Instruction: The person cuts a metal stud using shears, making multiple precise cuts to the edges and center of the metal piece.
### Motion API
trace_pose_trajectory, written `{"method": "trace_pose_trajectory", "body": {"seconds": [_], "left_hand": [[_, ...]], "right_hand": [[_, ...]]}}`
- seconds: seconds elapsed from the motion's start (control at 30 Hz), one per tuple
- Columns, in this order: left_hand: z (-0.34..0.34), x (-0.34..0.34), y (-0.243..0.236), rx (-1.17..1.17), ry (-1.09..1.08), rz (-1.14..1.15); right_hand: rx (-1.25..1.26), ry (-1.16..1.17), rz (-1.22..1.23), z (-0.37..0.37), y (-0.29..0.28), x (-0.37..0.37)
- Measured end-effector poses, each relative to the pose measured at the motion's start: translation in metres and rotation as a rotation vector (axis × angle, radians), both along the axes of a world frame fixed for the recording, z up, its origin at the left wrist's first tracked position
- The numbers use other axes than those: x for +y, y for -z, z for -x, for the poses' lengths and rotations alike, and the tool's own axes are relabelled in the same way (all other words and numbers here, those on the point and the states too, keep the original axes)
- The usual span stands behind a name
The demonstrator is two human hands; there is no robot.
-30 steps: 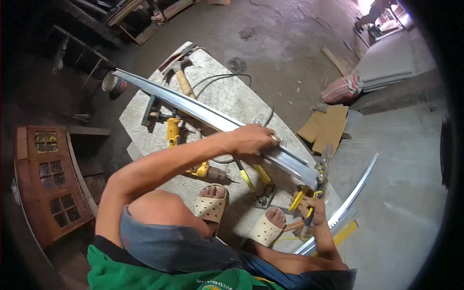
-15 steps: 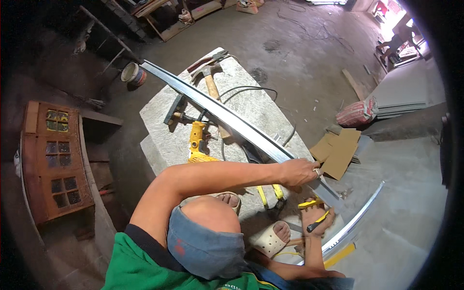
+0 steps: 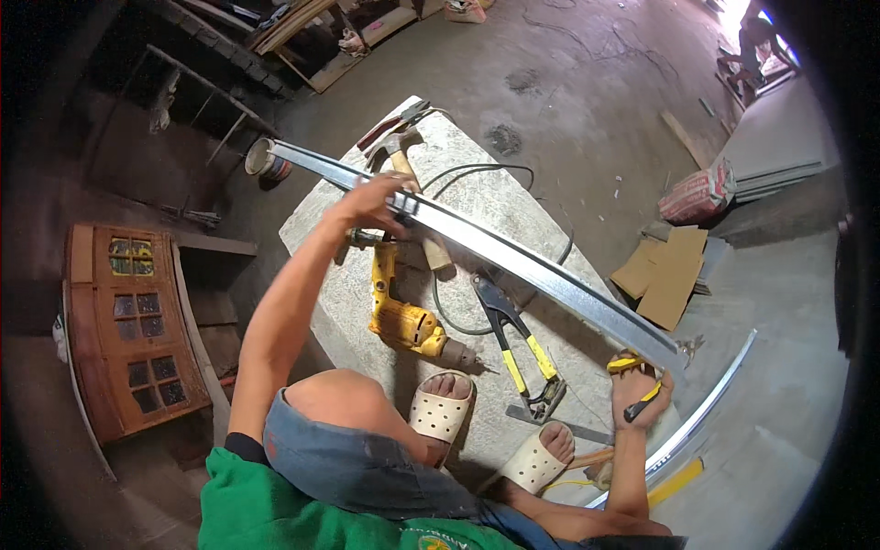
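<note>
A long silver metal channel (image 3: 541,266) slants across a pale slab, from far left to near right. My left hand (image 3: 371,206) closes around it towards its far end, beside a small dark fitting (image 3: 403,203). Near the other end, my right hand (image 3: 637,399) is closed on a yellow-and-black tool (image 3: 644,403); its exact kind is hidden by the fingers. Under and beside the channel lie a claw hammer (image 3: 433,252) with a wooden handle, a yellow power drill (image 3: 403,316) and a plier-like tool (image 3: 513,339) with black-and-yellow handles. Red-handled pliers (image 3: 390,126) rest at the slab's far end.
My sandalled feet stand on and beside the slab (image 3: 357,284). A curved metal strip (image 3: 706,412) lies at right, near cardboard pieces (image 3: 674,280) and a red-and-white sack (image 3: 697,194). A bucket (image 3: 261,160) stands far left, a wooden cabinet door (image 3: 133,321) left. Another person (image 3: 756,46) is at far right.
My left hand has moved from the channel's near end towards its far end. The drill and plier-like tool are now uncovered. My right hand stays near the channel's near end.
</note>
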State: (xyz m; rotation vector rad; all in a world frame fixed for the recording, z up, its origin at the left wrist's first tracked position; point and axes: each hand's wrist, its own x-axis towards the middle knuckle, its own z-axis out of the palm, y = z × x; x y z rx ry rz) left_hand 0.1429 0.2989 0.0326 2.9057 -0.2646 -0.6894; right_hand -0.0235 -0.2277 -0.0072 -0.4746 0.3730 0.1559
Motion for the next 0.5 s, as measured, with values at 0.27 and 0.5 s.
{"method": "trace_pose_trajectory", "body": {"seconds": [0.27,0.5], "left_hand": [[-0.012,0.07,0.054,-0.206,-0.181,-0.074],[-0.01,0.098,0.046,-0.228,0.062,-0.283]], "right_hand": [[0.047,0.028,-0.001,-0.011,0.005,-0.003],[0.106,-0.013,0.01,-0.008,0.011,-0.012]]}}
